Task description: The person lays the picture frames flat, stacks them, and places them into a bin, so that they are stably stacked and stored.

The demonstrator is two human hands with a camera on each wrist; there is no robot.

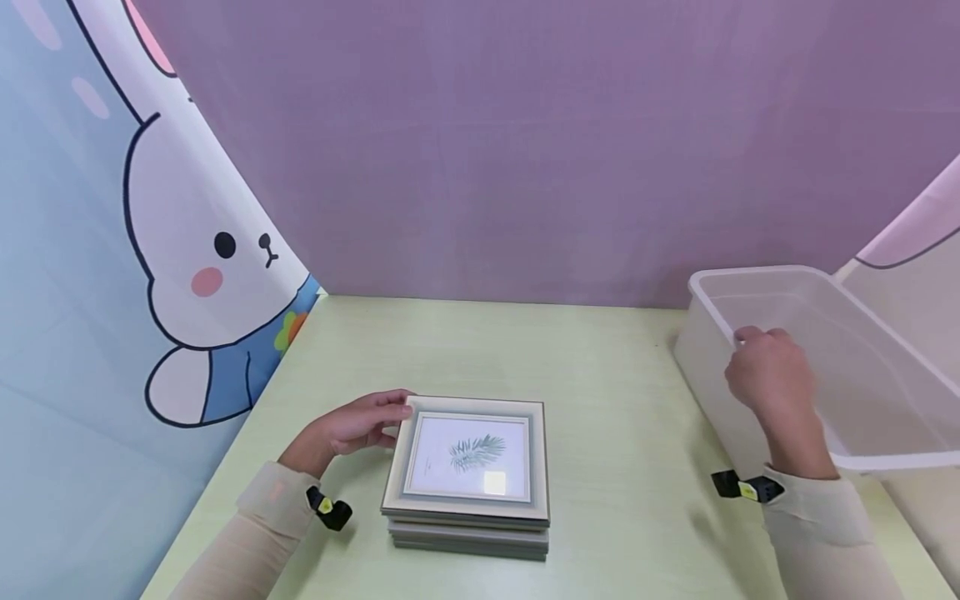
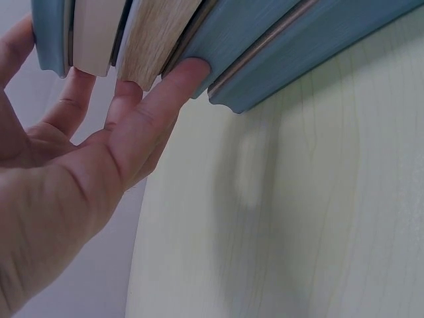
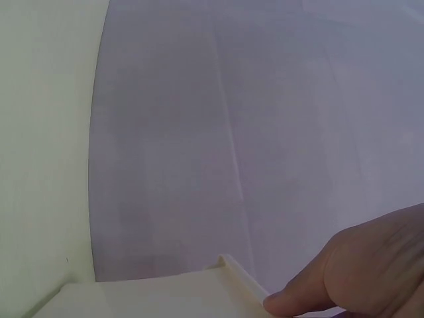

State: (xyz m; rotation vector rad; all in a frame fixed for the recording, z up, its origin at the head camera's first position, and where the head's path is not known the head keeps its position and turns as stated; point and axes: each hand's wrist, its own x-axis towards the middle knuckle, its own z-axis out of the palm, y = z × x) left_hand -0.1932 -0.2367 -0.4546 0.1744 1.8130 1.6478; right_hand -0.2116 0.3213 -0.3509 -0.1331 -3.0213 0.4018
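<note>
Several picture frames lie stacked on the table, and the top picture frame [image 1: 468, 504] has a pale border and a green leaf print. My left hand [image 1: 360, 425] is at the stack's left side. In the left wrist view its fingers [image 2: 149, 126] reach out fairly straight, with the tips against the edges of the blue, cream and wood-toned frames [image 2: 156, 40]. Over at the right, my right hand [image 1: 772, 375] grips the near-left rim of a white plastic bin [image 1: 712, 400]. The right thumb [image 3: 291, 301] presses on that rim in the right wrist view.
The pale green wood-grain table [image 1: 600, 375] runs back to a purple cloth backdrop [image 1: 525, 150]. A blue cloth with a cartoon rabbit [image 1: 195, 250] hangs along the left edge. The bin stands at the table's right side, with a light cloth [image 1: 915, 233] beyond it.
</note>
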